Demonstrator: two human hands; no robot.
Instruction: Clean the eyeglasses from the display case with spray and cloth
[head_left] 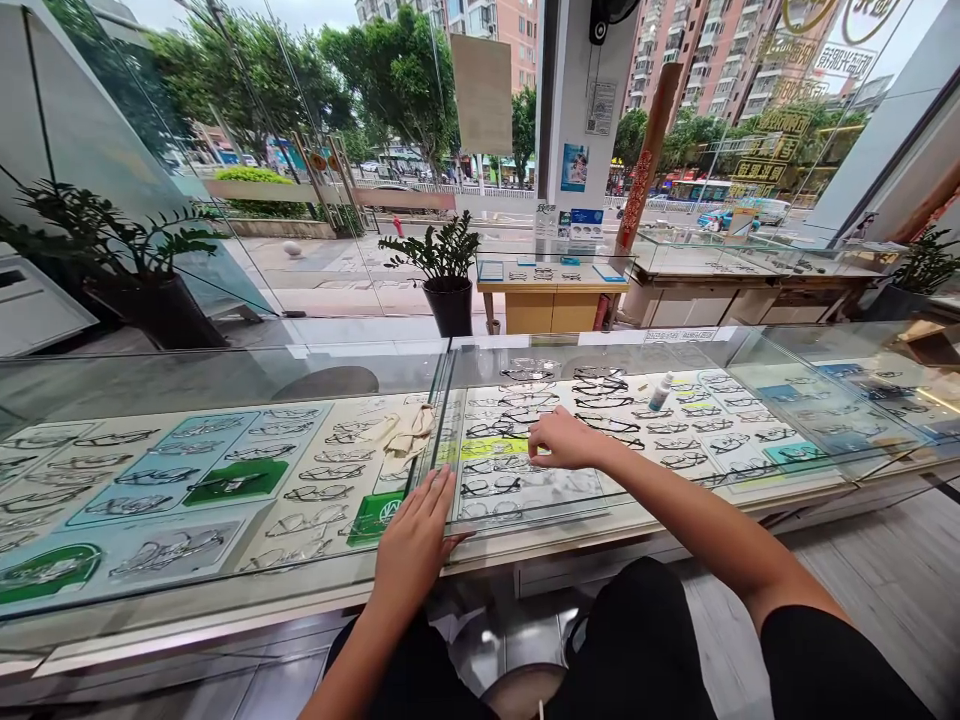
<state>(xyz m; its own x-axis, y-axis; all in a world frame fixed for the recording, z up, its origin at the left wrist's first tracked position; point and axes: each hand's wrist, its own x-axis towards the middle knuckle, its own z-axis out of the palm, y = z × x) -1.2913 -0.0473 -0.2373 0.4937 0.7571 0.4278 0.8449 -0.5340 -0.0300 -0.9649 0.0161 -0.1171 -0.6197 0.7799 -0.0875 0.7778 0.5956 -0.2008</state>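
Note:
My left hand (420, 525) lies on the front edge of the glass display case (480, 540), its fingers stretched out and close together. Out over the case reaches my right hand (564, 438), with fingers curled in a pinch beside a dark pair of eyeglasses (514, 430). Whatever the fingertips hold, if anything, is hidden. Nearer the front, below that hand, sits another dark-framed pair of eyeglasses (491, 487). Rows of eyeglasses surround the right hand, and a yellow-green strip (493, 446) runs under some of them.
Left of the glass divider lies a crumpled beige cloth (409, 440), near a green card (375, 517). A small white bottle (660, 392) stands among the frames on the right. Beyond the case are a potted plant (448, 290), another display counter (555, 300) and large windows.

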